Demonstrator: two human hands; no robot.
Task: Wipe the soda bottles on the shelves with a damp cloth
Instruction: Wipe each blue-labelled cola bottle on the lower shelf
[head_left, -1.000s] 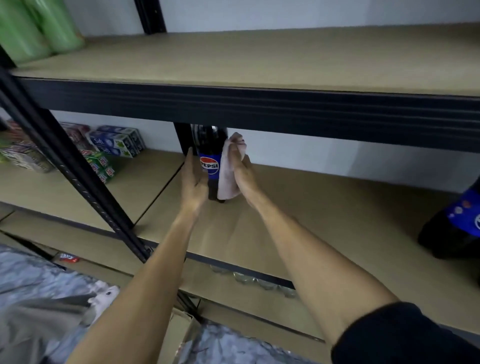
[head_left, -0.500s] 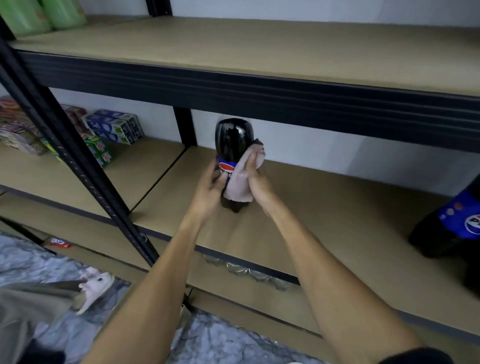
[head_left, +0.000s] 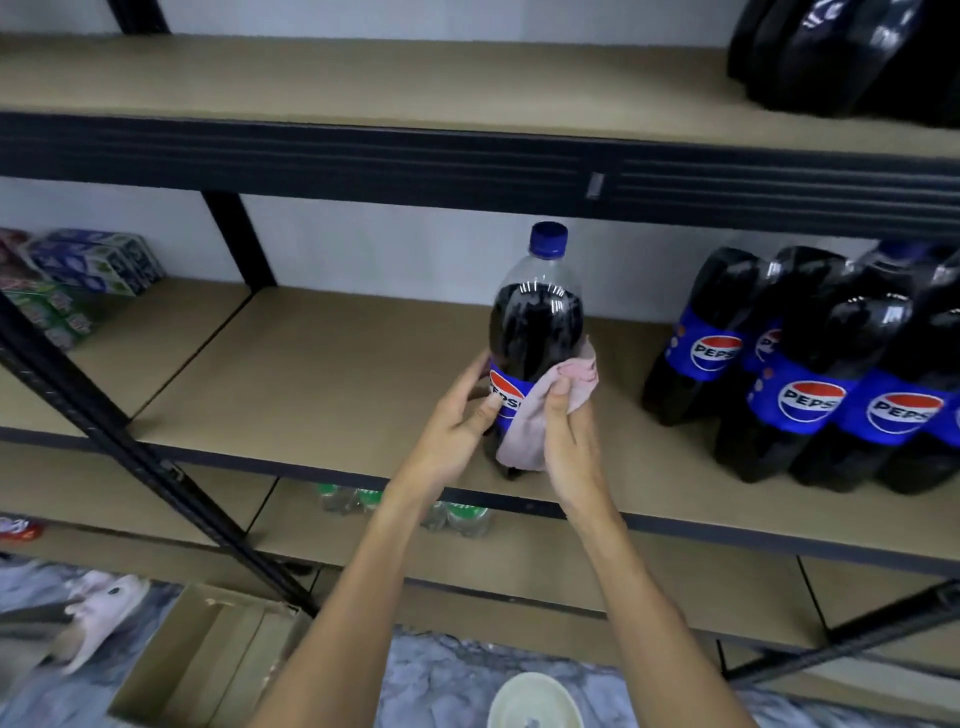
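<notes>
1. Pepsi bottle (head_left: 535, 332), blue cap, stands near the front edge of the middle shelf (head_left: 322, 374).
2. Left hand (head_left: 457, 431) wraps its side, thumb across the "PEPSI" logo.
3. Right hand (head_left: 569, 447) pinches a pink cloth (head_left: 524, 431) against the label.
4. More Pepsi bottles (head_left: 810, 374) sit grouped to the right.

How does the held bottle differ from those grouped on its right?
The held bottle is alone; the grouped bottles stand packed together. The left hand grips the held bottle and the right hand presses a pink cloth on it; the grouped bottles are untouched. Both: blue Pepsi labels.
</notes>
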